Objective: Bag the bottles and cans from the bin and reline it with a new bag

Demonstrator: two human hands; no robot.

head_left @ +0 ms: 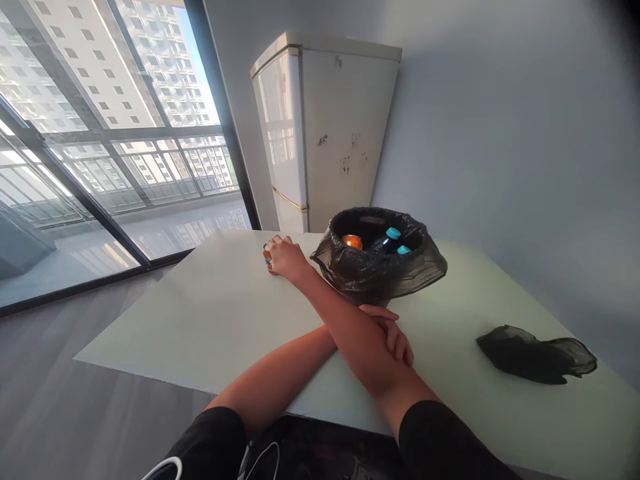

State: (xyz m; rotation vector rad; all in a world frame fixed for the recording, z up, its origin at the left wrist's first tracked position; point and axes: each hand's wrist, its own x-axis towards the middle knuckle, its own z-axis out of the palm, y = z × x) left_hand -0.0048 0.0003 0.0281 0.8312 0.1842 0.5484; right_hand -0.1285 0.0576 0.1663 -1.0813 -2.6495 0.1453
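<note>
My right arm crosses over my left forearm and reaches to the left. My right hand is closed around a small orange can on the table, its fingers over the top of it. Most of the can is hidden by the hand. My left hand rests near the table surface, beyond my right forearm, which partly covers it. Its fingers are loosely apart, with nothing seen in them. Between and beyond the hands stands a bin lined with a black plastic bag. Inside it are an orange can and dark bottles with turquoise caps.
The pale green table reaches its far edge near a white fridge. A crumpled black plastic bag lies on the right side of the table. A glass sliding door is at the left. A white cable hangs near my body.
</note>
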